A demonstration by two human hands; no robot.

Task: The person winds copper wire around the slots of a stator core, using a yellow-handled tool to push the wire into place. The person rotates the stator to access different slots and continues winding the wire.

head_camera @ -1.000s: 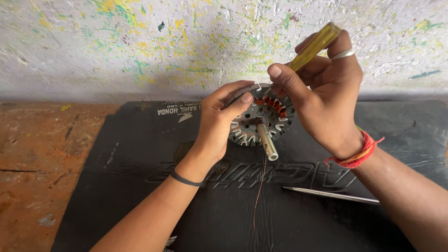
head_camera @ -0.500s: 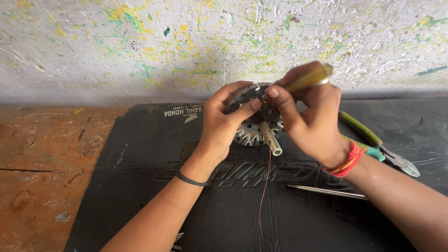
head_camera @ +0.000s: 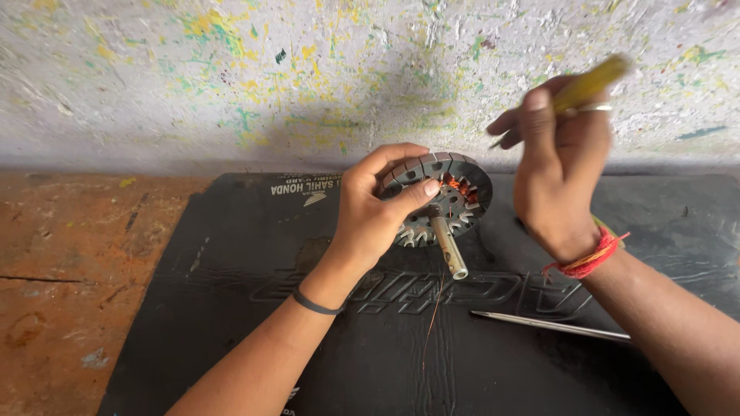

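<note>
Above the black mat (head_camera: 231, 308), left hand (head_camera: 378, 212) clamped around the fan motor stator (head_camera: 443, 196), tilted, shaft (head_camera: 447, 246) pointing down toward the mat, copper wire (head_camera: 433, 316) trailing; right hand (head_camera: 559, 166) raised apart from it, closed on a yellow-handled tool (head_camera: 590, 81); metal rod (head_camera: 551, 326) lying nearby

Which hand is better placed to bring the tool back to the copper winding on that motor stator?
The right hand, probably: it already grips the yellow-handled tool, raised just beside the stator. The left hand is occupied holding the stator upright on the black mat.
</note>
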